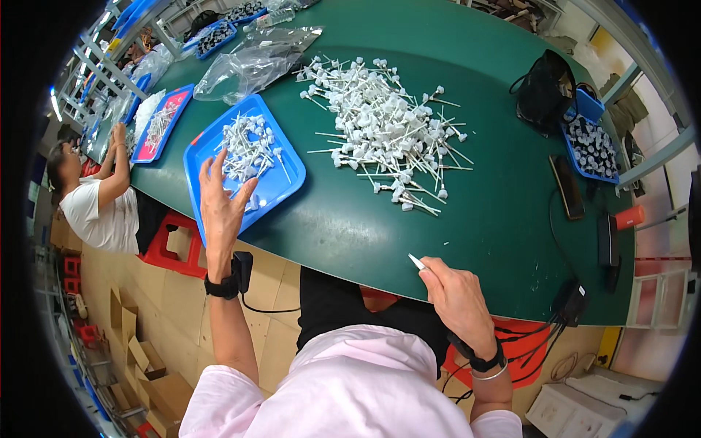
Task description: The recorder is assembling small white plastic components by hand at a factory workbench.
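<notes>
My left hand (219,201) is over the near edge of a blue tray (288,191), fingers and thumb spread apart with nothing visible between them. Small white plastic parts with thin stems (248,146) lie heaped in that tray, some just beyond my fingertips. At the table's front edge, my right hand (458,301) is closed on a small white pointed piece (415,260); its tip sticks out past the thumb and the rest is hidden in the fingers. A large loose pile of similar white stemmed parts (387,120) covers the middle of the green table.
Clear plastic bags (252,66) lie behind the tray. On the right are a black bag (546,91), a phone (567,186), a blue tray of dark parts (593,150) and cables (553,226). A co-worker (98,193) sits at the left beside a tray with a pink lining (155,139).
</notes>
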A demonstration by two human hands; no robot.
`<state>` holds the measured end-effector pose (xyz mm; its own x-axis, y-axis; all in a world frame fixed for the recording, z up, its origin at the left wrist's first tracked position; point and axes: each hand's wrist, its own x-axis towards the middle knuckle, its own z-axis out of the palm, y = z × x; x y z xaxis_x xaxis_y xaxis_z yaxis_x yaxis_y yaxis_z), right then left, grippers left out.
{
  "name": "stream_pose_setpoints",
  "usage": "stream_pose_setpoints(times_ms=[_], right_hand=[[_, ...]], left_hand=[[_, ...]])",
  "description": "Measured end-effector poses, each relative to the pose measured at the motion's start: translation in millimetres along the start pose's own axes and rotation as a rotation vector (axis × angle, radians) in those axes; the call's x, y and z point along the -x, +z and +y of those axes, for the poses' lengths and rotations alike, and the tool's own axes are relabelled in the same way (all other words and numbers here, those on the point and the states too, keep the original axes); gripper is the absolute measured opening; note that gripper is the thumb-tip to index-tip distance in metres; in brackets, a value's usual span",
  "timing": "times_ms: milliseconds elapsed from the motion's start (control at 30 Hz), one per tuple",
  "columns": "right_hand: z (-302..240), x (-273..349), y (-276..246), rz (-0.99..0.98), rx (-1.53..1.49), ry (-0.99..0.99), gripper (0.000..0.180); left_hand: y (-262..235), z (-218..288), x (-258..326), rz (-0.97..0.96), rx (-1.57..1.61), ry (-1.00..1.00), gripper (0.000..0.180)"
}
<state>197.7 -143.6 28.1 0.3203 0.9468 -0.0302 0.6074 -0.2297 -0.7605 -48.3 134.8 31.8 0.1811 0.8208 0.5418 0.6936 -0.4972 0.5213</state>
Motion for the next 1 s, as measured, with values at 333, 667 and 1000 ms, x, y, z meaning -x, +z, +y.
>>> stream_pose_setpoints(times_ms=[333, 667, 1000], right_hand=[[20, -9, -6, 0.219, 0.110, -0.050, 0.023], [53, -82, -2, 0.145, 0.436, -0.202, 0.017], [10, -27, 25, 0.229, 0.330, -0.297, 0.009]], left_hand=[[89, 119, 58, -0.675, 0.244, 0.311, 0.011], [101, 107, 72, -0.993, 0.580, -0.276, 0.024], [76, 94, 108, -0.960, 1.149, -0.858, 0.038]])
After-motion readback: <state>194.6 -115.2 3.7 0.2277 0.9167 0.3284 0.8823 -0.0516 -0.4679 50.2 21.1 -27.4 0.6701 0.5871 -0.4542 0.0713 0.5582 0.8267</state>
